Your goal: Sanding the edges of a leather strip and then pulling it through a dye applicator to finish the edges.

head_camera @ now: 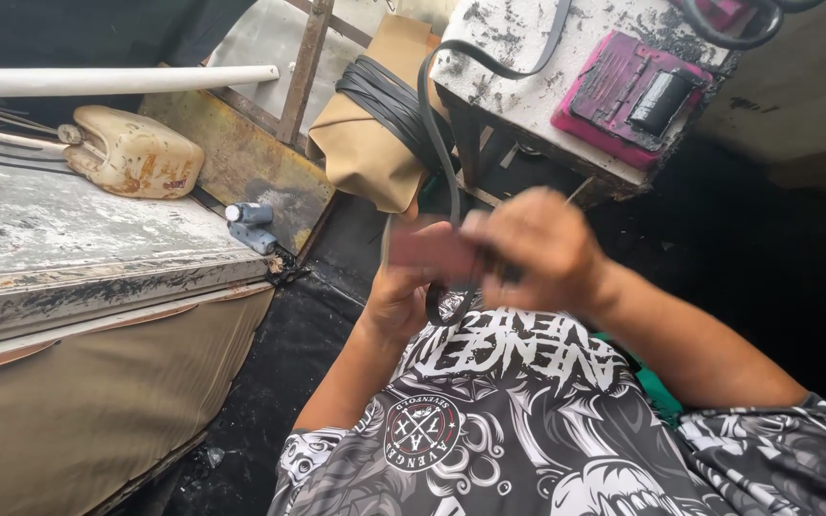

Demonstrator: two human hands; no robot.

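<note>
My left hand (402, 287) and my right hand (532, 250) are close together in front of my chest. Between them is a small flat reddish-brown piece (429, 250), blurred by motion, and both hands grip it. A black rubber strip (435, 143) runs down from the white block (528, 57) above and loops under my hands; which hand touches it I cannot tell. My black-and-white printed shirt (528, 420) fills the bottom of the view.
A worn grey table top (69, 229) with a dirty cream jerrycan (131, 153) is at the left. A small blue-grey bottle (252, 225) lies at its corner. A tan bag wrapped in black bands (375, 124) hangs ahead. A pink pad with a black block (628, 96) sits on the white block.
</note>
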